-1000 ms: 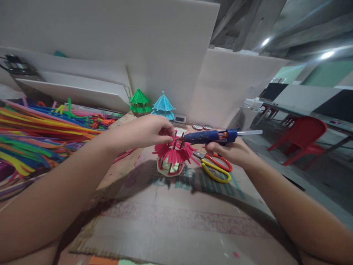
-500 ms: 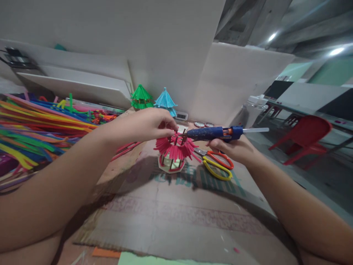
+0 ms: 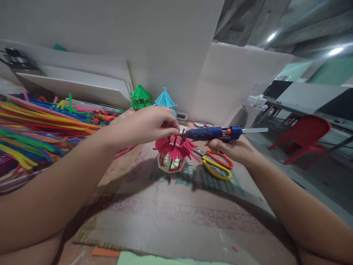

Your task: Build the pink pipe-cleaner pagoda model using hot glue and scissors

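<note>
I've got the pink model (image 3: 173, 151) right in the centre. It stands upright on the cardboard sheet (image 3: 171, 213) that covers the worktop, with a pale base, brown posts and a fringed pink roof on top. My left hand (image 3: 146, 126) comes in over it from the left. Its grip is pinched together on the very top of the model, thumb and forefinger meeting at the brown sticks poking up there. What sits between the fingertips is too small for me to tell.

My right hand (image 3: 234, 150) is just to the right of that pinch, its grip clamped around the glue gun (image 3: 213, 133), which lies level in the air. The gun's nozzle points left and meets the top of the model, touching or all but touching the left fingertips. A clear glue stick (image 3: 255, 130) pokes out of the gun's back end, away to the right.

Directly under the right grip, a pair of scissors (image 3: 216, 164) with orange and yellow handles lies flat on the cardboard, just beside the model. Beyond the left grip, near the white boards (image 3: 171, 55), a green model (image 3: 140, 97) and a blue model (image 3: 164, 99) stand side by side. Well out to the left of the left grip lies a big heap of pipe cleaners (image 3: 41, 125) in many colours. Far off past the right grip there's a red chair (image 3: 305, 136).
</note>
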Tool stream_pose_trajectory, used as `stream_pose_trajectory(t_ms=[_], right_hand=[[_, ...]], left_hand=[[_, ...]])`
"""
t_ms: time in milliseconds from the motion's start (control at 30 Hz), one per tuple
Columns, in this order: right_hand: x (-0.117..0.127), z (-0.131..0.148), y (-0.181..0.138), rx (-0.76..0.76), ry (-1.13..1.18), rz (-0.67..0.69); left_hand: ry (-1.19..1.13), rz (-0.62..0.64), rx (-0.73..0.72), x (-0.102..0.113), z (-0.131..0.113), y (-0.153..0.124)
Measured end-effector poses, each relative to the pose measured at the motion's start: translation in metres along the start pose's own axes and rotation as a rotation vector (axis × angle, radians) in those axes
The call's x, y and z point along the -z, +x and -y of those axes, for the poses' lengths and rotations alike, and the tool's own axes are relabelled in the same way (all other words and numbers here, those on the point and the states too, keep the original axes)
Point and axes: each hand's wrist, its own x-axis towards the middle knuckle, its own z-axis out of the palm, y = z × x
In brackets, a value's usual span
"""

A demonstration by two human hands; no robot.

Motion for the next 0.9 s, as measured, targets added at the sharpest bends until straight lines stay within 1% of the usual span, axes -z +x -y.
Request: stream_pose_trajectory(t_ms=[233,333,433,533,600,667,800,900], right_hand=[[0.001,0.000,-0.001,-0.017,-0.026,0.026],[0.002,-0.001,-0.001,-0.045,-0.025,0.027],[0.002,-0.003,-0.002,-0.053,-0.018,0.042],[0.002,-0.003,-0.002,-0.046,0.005,0.052],[0.002,-0.003,-0.002,-0.038,0.025,0.049],[0.002,-0.004,-0.002,-0.026,0.031,0.048],[0.002,-0.005,-0.002,-0.036,0.029,0.057],[0.001,-0.004,-0.001,-0.036,-0.010,0.043]], left_hand=[[0.043,0.028,0.017,-0.001,-0.003,0.001],[0.081,0.003,0.028,0.001,0.001,0.000],[0.106,-0.058,0.109,0.005,0.005,-0.001],[0.145,-0.128,0.245,0.007,0.008,0.001],[0.154,-0.148,0.286,0.008,0.009,0.002],[0.133,-0.130,0.242,0.008,0.010,0.003],[0.075,-0.067,0.085,0.007,0.012,0.000],[0.070,-0.021,0.065,0.006,0.014,-0.002]])
